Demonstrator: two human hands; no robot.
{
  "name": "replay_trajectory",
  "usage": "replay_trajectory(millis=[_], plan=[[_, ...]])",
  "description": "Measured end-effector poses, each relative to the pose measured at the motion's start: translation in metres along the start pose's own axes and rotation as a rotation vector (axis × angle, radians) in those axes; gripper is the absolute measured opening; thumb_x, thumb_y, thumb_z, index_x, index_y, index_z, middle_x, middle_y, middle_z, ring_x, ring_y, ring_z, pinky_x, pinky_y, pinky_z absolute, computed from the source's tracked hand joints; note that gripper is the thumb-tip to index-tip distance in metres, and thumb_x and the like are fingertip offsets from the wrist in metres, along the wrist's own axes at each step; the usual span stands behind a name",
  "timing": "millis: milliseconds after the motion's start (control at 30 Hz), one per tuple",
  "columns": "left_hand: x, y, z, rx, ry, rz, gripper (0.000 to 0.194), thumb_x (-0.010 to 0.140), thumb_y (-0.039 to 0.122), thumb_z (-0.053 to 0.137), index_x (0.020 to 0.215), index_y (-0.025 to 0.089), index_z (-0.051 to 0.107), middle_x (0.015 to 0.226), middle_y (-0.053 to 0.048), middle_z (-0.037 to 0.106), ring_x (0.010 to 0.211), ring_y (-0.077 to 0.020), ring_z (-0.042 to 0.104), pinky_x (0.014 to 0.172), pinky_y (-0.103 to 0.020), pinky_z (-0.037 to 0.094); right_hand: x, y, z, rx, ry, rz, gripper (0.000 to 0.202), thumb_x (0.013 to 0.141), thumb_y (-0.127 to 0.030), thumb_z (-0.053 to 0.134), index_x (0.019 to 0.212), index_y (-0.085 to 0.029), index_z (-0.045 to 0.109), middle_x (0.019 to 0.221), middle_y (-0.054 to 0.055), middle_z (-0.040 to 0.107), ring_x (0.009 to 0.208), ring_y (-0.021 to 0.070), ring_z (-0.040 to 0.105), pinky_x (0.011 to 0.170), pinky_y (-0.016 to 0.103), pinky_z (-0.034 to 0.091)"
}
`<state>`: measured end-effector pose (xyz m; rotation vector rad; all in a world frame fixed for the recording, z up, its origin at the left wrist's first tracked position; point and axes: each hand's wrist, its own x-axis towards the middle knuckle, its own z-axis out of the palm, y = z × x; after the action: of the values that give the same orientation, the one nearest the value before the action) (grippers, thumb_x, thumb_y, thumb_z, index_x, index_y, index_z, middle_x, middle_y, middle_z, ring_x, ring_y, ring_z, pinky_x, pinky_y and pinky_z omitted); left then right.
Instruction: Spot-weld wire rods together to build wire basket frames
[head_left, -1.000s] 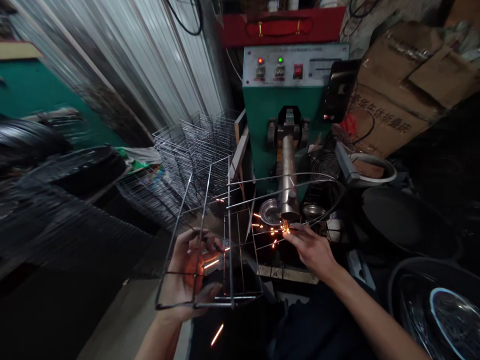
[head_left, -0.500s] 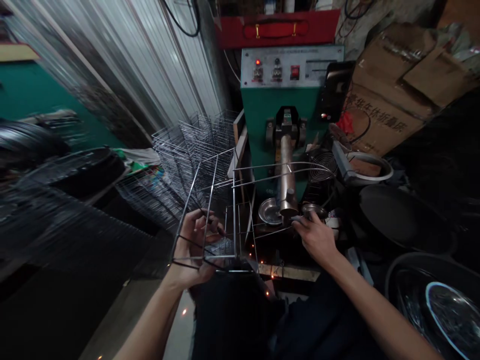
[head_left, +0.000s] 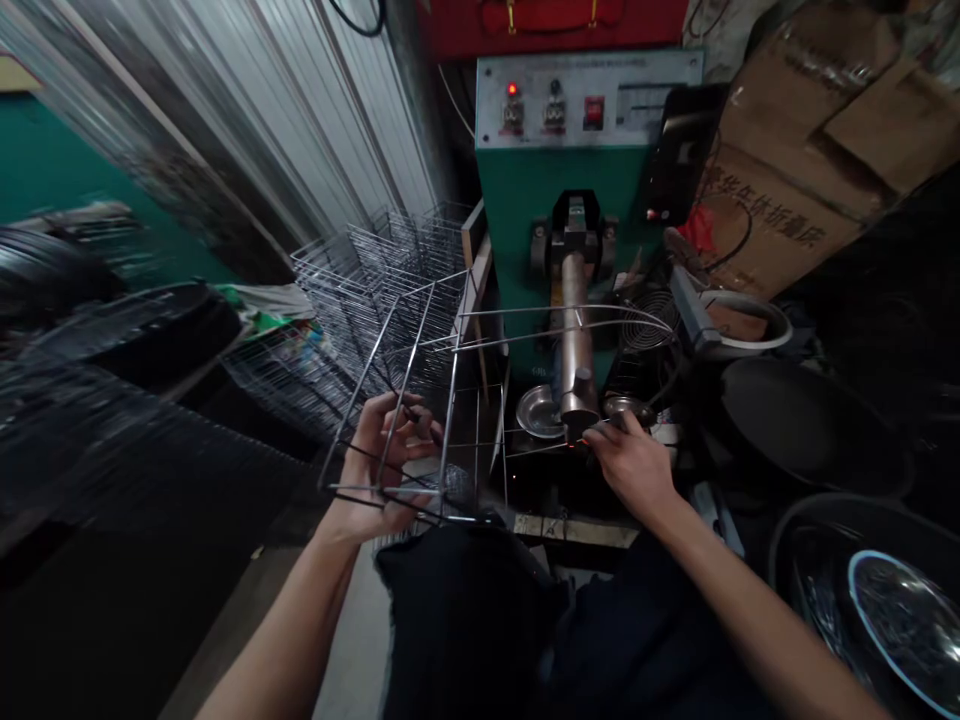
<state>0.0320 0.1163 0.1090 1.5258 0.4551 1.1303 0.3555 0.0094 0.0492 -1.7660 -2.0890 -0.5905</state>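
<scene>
A wire frame [head_left: 451,400] of thin metal rods spans from my left hand toward the green machine [head_left: 562,165]. My left hand [head_left: 386,455] is closed around rods at the frame's lower left end. My right hand [head_left: 630,460] pinches the frame's rod ends just beside the lower tip of the machine's metal cylinder [head_left: 576,350]. A small orange glow shows at that tip, by my right fingertips. Long rods of the frame pass across the cylinder higher up. What exactly lies between my right fingers is too small to tell.
Stacked wire racks [head_left: 390,260] stand behind my left hand. A metal dish [head_left: 540,412] lies left of the cylinder's tip. On the right are a dark round pan [head_left: 802,420], a tub [head_left: 907,620] and a cardboard box [head_left: 780,220]. A phone [head_left: 679,155] leans against the machine.
The view has shifted, and the wire frame's near end has tilted and moved slightly left with my left hand. The scattered sparks below are mostly gone; a glow shows at the cylinder's tip.
</scene>
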Motion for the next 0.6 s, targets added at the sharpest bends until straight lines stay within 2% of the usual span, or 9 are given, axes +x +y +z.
replay_trajectory(millis=[67, 133, 233, 333, 400, 433, 533, 600], plan=[[-0.003, 0.004, 0.004, -0.002, -0.009, 0.002, 0.080, 0.059, 0.026, 0.091, 0.131, 0.034, 0.059, 0.105, -0.003, 0.060, 0.094, -0.0224, 0.065, 0.078, -0.035, 0.064, -0.017, -0.006, -0.010, 0.011, 0.093, -0.004, 0.018, 0.101, -0.015, 0.057, 0.106, -0.021, 0.074, 0.106, 0.004, 0.077, 0.104, 0.0266, 0.060, 0.065, 0.031, 0.049], [-0.009, 0.009, 0.007, 0.007, -0.011, -0.020, 0.079, 0.057, 0.028, 0.092, 0.130, 0.033, 0.061, 0.103, -0.004, 0.061, 0.093, -0.0239, 0.065, 0.080, -0.039, 0.064, -0.044, -0.019, -0.018, 0.079, 0.124, -0.022, 0.020, 0.104, -0.019, 0.056, 0.112, -0.022, 0.073, 0.111, 0.003, 0.076, 0.101, 0.0242, 0.063, 0.071, 0.031, 0.053], [-0.025, 0.018, 0.003, 0.032, 0.006, -0.069, 0.083, 0.056, 0.035, 0.095, 0.132, 0.032, 0.060, 0.108, -0.006, 0.062, 0.097, -0.0282, 0.067, 0.084, -0.047, 0.064, -0.091, -0.050, -0.018, 0.271, 0.040, -0.108, 0.022, 0.103, -0.018, 0.051, 0.111, -0.021, 0.072, 0.110, 0.006, 0.077, 0.096, 0.0213, 0.068, 0.077, 0.029, 0.058], [-0.052, 0.031, -0.022, 0.022, 0.094, -0.104, 0.088, 0.051, 0.050, 0.098, 0.130, 0.033, 0.061, 0.102, -0.004, 0.062, 0.093, -0.0279, 0.069, 0.081, -0.048, 0.064, -0.133, -0.076, 0.000, 0.459, -0.156, -0.167, 0.028, 0.102, -0.015, 0.044, 0.097, -0.021, 0.071, 0.094, 0.007, 0.076, 0.088, 0.0196, 0.072, 0.077, 0.027, 0.061], [-0.085, 0.039, -0.051, -0.012, 0.235, -0.104, 0.089, 0.050, 0.055, 0.097, 0.128, 0.032, 0.061, 0.097, -0.003, 0.062, 0.089, -0.0258, 0.069, 0.077, -0.044, 0.064, -0.154, -0.084, 0.019, 0.516, -0.264, -0.193, 0.030, 0.101, -0.015, 0.042, 0.094, -0.022, 0.071, 0.092, 0.006, 0.077, 0.084, 0.0191, 0.075, 0.072, 0.025, 0.062], [-0.108, 0.043, -0.067, -0.035, 0.344, -0.103, 0.088, 0.051, 0.056, 0.095, 0.127, 0.030, 0.060, 0.096, -0.003, 0.063, 0.088, -0.0252, 0.070, 0.075, -0.042, 0.064, -0.163, -0.085, 0.031, 0.520, -0.289, -0.197, 0.031, 0.101, -0.017, 0.042, 0.095, -0.023, 0.072, 0.093, 0.006, 0.077, 0.084, 0.0197, 0.076, 0.068, 0.025, 0.063], [-0.195, 0.046, -0.108, -0.016, 0.795, -0.163, 0.070, 0.061, 0.065, 0.082, 0.115, 0.024, 0.061, 0.091, -0.001, 0.065, 0.084, -0.0230, 0.069, 0.074, -0.039, 0.063, -0.182, -0.081, 0.073, 0.498, -0.285, -0.141, 0.034, 0.099, -0.026, 0.043, 0.096, -0.025, 0.077, 0.095, 0.009, 0.079, 0.084, 0.0258, 0.078, 0.061, 0.031, 0.065], [-0.255, 0.042, -0.122, 0.124, 1.041, -0.286, 0.055, 0.075, 0.073, 0.067, 0.094, 0.022, 0.060, 0.079, 0.002, 0.062, 0.071, -0.0182, 0.066, 0.067, -0.035, 0.061, -0.192, -0.074, 0.100, 0.527, -0.337, -0.089, 0.037, 0.096, -0.034, 0.045, 0.094, -0.026, 0.081, 0.097, 0.011, 0.080, 0.086, 0.0303, 0.079, 0.064, 0.036, 0.066]])
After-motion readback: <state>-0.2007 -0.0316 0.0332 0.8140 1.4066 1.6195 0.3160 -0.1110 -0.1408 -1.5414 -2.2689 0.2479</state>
